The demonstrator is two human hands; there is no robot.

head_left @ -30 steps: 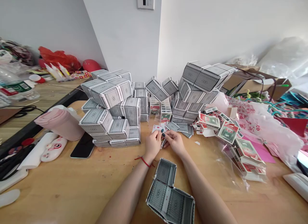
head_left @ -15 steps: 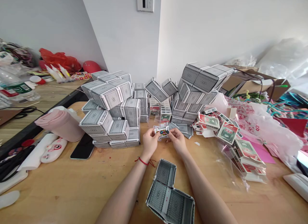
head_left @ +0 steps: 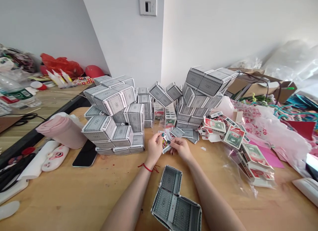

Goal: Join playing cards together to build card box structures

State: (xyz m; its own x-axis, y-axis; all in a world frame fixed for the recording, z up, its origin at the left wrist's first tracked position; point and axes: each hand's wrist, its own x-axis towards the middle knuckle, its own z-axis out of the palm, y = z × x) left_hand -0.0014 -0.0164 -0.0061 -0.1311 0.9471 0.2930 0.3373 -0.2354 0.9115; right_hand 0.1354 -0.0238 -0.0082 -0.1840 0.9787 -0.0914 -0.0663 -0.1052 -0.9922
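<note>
My left hand [head_left: 155, 147] and my right hand [head_left: 183, 148] are close together over the wooden table, both closed on a playing card [head_left: 165, 144] with a colourful picture side. The card tilts between my fingertips. Loose playing cards [head_left: 188, 133], some with grey backs up, lie just beyond my right hand. Between my forearms rests an L-shaped piece of joined boxes [head_left: 165, 195], folded from grey-backed cards. A red string bracelet [head_left: 148, 167] circles my left wrist.
Stacked card-box blocks stand left [head_left: 110, 125] and right [head_left: 206, 85]. Opened card packs [head_left: 235, 137] and clear wrapping lie at the right. A phone [head_left: 85, 154], a pink cup [head_left: 59, 131] and a white glue-gun-like object lie left. Unopened packs [head_left: 170, 120] sit at the back.
The card has turned from lying sideways to a steeper tilt between my fingers. My right hand has dropped slightly. The view has shifted slightly.
</note>
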